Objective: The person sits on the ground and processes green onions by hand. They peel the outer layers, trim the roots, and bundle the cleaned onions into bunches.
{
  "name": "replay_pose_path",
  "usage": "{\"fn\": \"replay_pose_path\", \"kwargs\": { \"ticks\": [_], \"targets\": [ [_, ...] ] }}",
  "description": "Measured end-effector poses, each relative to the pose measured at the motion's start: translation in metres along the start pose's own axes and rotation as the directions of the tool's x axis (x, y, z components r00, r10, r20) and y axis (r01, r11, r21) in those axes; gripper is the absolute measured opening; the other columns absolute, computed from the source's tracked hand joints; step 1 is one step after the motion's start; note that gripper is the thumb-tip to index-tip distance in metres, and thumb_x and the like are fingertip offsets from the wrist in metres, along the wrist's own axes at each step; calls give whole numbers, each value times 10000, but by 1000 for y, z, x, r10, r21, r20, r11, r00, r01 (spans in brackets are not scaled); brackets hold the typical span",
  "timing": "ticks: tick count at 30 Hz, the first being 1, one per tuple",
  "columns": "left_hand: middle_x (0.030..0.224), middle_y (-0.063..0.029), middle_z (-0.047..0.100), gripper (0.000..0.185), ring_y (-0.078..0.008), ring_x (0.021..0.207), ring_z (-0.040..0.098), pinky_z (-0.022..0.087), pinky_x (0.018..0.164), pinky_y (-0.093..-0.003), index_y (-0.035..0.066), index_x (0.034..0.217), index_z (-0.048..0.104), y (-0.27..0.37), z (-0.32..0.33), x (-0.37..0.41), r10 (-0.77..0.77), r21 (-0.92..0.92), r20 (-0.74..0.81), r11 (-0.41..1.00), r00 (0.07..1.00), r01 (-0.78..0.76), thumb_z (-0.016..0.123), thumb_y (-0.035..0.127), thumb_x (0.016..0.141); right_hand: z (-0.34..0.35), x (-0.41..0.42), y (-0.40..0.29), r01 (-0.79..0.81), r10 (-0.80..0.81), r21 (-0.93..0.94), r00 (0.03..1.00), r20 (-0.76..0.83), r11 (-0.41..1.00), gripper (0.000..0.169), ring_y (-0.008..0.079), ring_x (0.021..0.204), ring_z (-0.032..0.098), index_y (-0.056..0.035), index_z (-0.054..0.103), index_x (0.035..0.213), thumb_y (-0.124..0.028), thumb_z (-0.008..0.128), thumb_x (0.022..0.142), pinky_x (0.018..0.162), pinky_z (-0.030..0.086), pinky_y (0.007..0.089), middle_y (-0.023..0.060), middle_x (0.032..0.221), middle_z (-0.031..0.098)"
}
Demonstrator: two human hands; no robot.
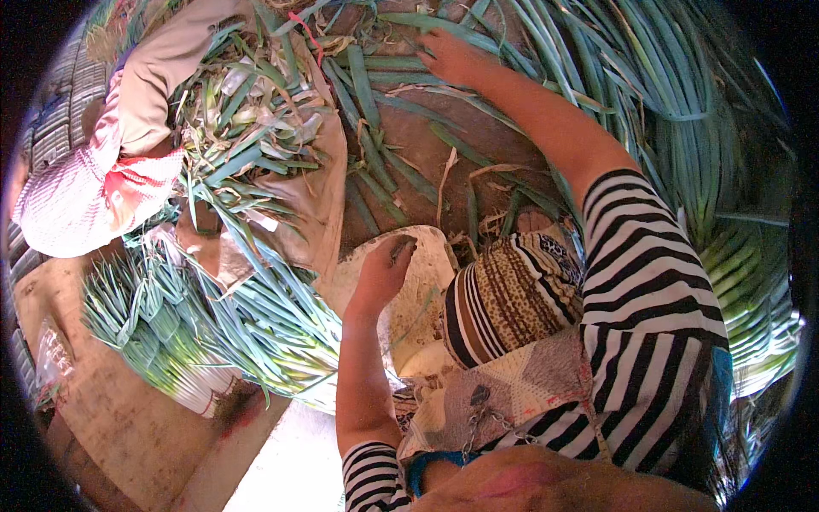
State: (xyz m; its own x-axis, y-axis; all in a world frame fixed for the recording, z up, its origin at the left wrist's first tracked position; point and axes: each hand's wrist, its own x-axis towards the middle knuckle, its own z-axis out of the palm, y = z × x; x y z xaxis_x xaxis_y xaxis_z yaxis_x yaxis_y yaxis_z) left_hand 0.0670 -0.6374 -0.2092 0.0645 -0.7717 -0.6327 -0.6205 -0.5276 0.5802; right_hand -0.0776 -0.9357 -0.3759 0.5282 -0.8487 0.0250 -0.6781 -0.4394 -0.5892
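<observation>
My left hand (384, 272) is above a worn, pale board (422, 256), its fingers curled and dark at the tips. I cannot tell whether something small is in them. My right arm stretches forward, and the right hand (457, 57) is over loose green onion leaves (390, 62) on the brown ground. Its fingers look apart, with no held thing visible; whether they touch a leaf is unclear. Left of my left forearm lies a pile of green onions (275, 333) with long leaves and pale stems. My bent knee in patterned cloth (512, 294) is beside the board.
A person in a checked head covering (70, 198) and a beige sleeve (150, 83) leans in at left. Trimmed leaves (256, 128) are heaped on a tan sheet (326, 192). Banded green onions (185, 377) lie on cardboard (141, 441). Tall green onions (678, 77) stand at right.
</observation>
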Motion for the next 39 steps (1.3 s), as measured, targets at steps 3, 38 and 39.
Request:
{"fn": "replay_pose_path", "kwargs": {
  "ticks": [3,38,39],
  "targets": [
    [897,-207,586,243,-305,828,576,441,716,-325,-28,975,546,3,-1,-10,-98,-52,4,994,995,98,495,168,840,32,47,-10,22,-7,62,972,-235,998,295,331,858,530,-51,518,1029,-246,478,811,719,458,434,150,969,493],
    [921,-195,582,211,-313,853,571,444,735,-330,-15,975,548,-37,11,-38,-13,-57,-113,998,994,7,514,125,820,-40,-22,-27,91,-176,-378,965,-197,921,175,224,870,505,-87,617,773,-247,555,741,747,434,362,54,831,551],
    [918,-192,583,211,-309,850,572,444,733,-329,-14,975,548,-40,11,-38,0,-61,-114,998,993,-7,512,127,822,-48,-33,-26,100,-202,-359,944,-262,928,175,229,860,508,-83,618,771,-245,560,739,745,433,363,53,833,556]
  ]
}}
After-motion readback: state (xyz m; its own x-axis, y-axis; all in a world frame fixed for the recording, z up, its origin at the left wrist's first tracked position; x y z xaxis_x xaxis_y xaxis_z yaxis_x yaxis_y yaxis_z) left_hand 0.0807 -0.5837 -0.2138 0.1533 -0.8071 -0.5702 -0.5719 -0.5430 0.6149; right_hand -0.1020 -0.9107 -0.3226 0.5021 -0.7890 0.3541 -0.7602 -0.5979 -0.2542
